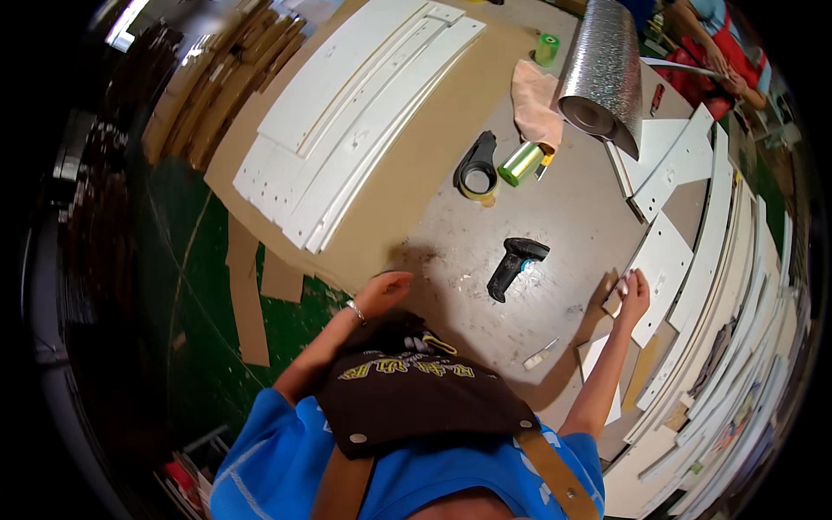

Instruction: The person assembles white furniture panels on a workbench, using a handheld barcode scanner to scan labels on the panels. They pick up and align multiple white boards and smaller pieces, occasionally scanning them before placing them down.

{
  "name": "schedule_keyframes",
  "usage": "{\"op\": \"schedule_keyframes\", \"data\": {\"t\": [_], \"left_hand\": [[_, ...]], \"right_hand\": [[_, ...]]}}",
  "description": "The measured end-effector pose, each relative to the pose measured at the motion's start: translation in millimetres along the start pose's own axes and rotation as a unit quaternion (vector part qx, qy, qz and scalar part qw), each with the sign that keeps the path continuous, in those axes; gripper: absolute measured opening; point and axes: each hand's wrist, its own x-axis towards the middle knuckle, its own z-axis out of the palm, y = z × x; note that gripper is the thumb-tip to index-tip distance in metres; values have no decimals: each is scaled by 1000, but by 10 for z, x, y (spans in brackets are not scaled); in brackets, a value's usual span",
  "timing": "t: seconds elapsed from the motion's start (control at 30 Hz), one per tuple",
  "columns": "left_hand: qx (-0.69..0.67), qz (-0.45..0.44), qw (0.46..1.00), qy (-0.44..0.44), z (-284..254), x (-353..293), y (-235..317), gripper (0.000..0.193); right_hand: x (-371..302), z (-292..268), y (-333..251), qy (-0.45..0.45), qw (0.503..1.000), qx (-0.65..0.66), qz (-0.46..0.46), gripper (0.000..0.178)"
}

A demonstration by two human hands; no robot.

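Has white panel (665, 260) just under curled right hand (634, 296), cardboard (399, 204) beside left hand (383, 295); cannot tell whether gripping with either.

Bare worktop (576, 225) left a passage around the black scanner (513, 269); white panels (660, 267) crowded the right side, and a silver roll (604, 65) blocked the far side.

Yellow characters (406, 373) across dark apron (425, 412); white marks (546, 495), unclear, blue shirt (277, 459)
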Motion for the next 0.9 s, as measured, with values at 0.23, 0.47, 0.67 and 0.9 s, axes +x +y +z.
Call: {"op": "schedule_keyframes", "data": {"t": [0.23,0.47,0.67,0.9], "left_hand": [[-9,21,1000,10,-141,-49,-15,36],[-33,-78,996,14,-203,-179,-66,31],[58,30,997,-50,-101,21,49,31],[-15,22,995,-97,8,300,277,32]], "right_hand": [[1613,-770,511,190,930,-240,-205,38],[1206,-1038,427,350,831,-403,-158,48],[460,-727,349,231,847,-478,19,86],[329,-700,345,253,851,-459,34,91]]}}
